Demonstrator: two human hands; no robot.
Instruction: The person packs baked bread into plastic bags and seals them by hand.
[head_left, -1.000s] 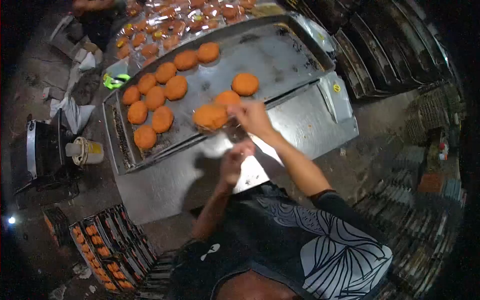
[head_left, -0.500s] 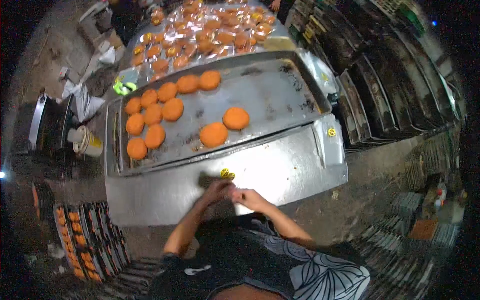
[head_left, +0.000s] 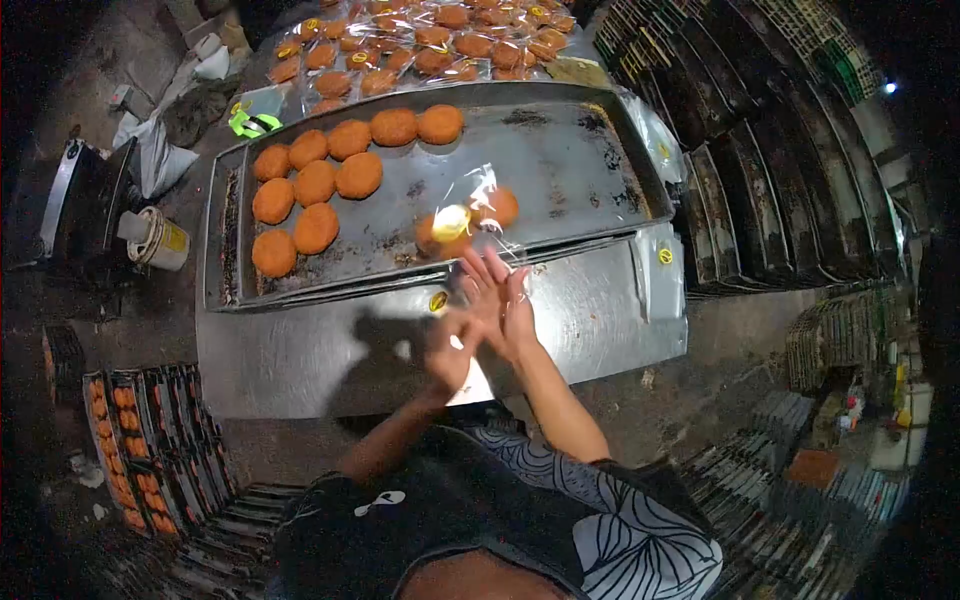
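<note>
Yellow round labels mark the clear bag (head_left: 484,195) and the bag stack (head_left: 658,285) at the table's (head_left: 290,370) right end; their writing is too small to read. The bag overlaps two buns (head_left: 497,206) by the tray's (head_left: 545,165) near edge. The right hand (head_left: 500,305), fingers spread, has a wide grip beside it; the left hand's (head_left: 452,350) grip, I cannot tell.

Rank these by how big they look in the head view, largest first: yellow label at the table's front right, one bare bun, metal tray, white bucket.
1. Metal tray, by far
2. White bucket
3. Bare bun
4. Yellow label
</note>
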